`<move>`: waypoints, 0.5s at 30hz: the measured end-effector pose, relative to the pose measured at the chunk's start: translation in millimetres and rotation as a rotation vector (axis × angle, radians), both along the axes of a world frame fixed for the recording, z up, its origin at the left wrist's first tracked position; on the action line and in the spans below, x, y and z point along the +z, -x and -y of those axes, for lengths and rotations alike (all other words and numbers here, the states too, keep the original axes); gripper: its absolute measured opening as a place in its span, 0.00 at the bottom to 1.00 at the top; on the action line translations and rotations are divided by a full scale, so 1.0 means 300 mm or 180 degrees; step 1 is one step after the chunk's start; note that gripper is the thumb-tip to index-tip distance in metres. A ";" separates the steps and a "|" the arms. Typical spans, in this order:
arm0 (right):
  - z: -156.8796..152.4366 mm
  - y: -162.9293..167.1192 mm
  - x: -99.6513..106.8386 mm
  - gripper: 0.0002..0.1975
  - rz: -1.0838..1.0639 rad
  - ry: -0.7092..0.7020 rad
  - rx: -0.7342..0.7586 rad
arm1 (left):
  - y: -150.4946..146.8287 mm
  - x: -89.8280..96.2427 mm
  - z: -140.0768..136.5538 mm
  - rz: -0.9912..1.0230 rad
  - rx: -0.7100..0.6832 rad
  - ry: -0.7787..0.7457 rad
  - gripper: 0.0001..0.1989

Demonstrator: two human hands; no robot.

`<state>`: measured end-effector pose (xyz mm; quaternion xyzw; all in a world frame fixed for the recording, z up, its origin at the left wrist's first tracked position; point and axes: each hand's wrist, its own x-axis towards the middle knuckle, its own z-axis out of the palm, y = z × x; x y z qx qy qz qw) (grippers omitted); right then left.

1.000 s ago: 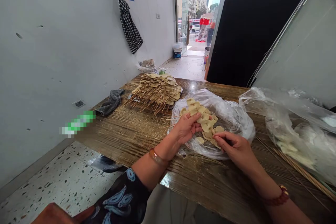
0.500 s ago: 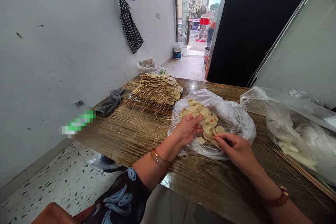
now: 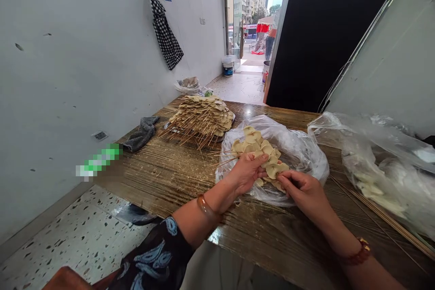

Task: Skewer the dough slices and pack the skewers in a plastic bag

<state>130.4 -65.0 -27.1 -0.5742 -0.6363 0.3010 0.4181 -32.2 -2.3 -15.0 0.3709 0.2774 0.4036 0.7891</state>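
Left hand (image 3: pixel 249 171), fingers curled and thumb pressed down, grips a cluster of thin, round, pale-yellow discs (image 3: pixel 272 170); the right hand (image 3: pixel 306 189) pinches thumb and forefinger at the cluster's near edge, though whether a stick sits between those fingertips is too small to tell. The cluster is above a crumpled, see-through plastic bag (image 3: pixel 311 156) on the brown, wood-grained table (image 3: pixel 170 179). From the hands, a heaped pile of disc-laden wooden skewers (image 3: pixel 207 115) lies at ten o'clock, long tan wooden sticks (image 3: pixel 394 224) at four.
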 end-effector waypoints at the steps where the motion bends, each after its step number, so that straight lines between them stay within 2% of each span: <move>1: 0.000 0.000 0.003 0.17 0.0017 -0.0025 -0.0002 | 0.000 0.000 0.000 0.0014 -0.0021 -0.0003 0.21; 5: 0.000 -0.004 0.018 0.17 0.0066 -0.0127 -0.0032 | 0.017 0.005 -0.018 0.0049 -0.0023 0.0002 0.18; 11: 0.003 -0.010 0.008 0.17 0.0125 -0.0082 0.0153 | 0.077 0.039 -0.080 0.0303 0.0794 -0.0034 0.13; 15: 0.004 -0.009 0.004 0.17 0.0304 -0.0067 0.0306 | 0.102 0.055 -0.099 0.0251 0.1049 -0.0221 0.13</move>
